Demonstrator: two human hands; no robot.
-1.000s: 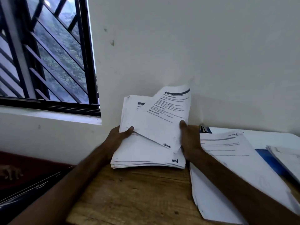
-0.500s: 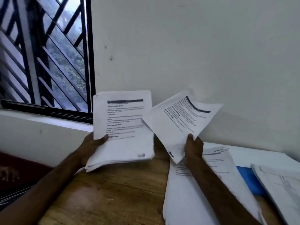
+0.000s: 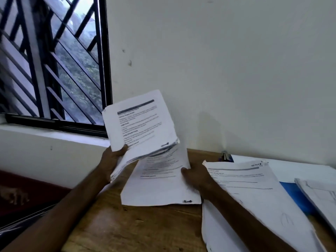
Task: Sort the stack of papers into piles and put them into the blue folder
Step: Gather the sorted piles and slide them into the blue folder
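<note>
left grip (image 3: pixel 113 160) curled round stack of papers (image 3: pixel 140 124), lifted and tilted above worktop (image 3: pixel 136 230). right grip (image 3: pixel 197 177) pinches right edge of sheet (image 3: pixel 160 186) lying on worktop below the stack. blue folder (image 3: pixel 294 195) further right, partly under paper pile (image 3: pixel 254 197).

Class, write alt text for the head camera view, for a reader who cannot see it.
A person's left hand grips a thick stack of papers above a wooden table, while the right hand holds a single sheet by its edge on the table. To the right, another paper pile overlaps a blue folder.
</note>
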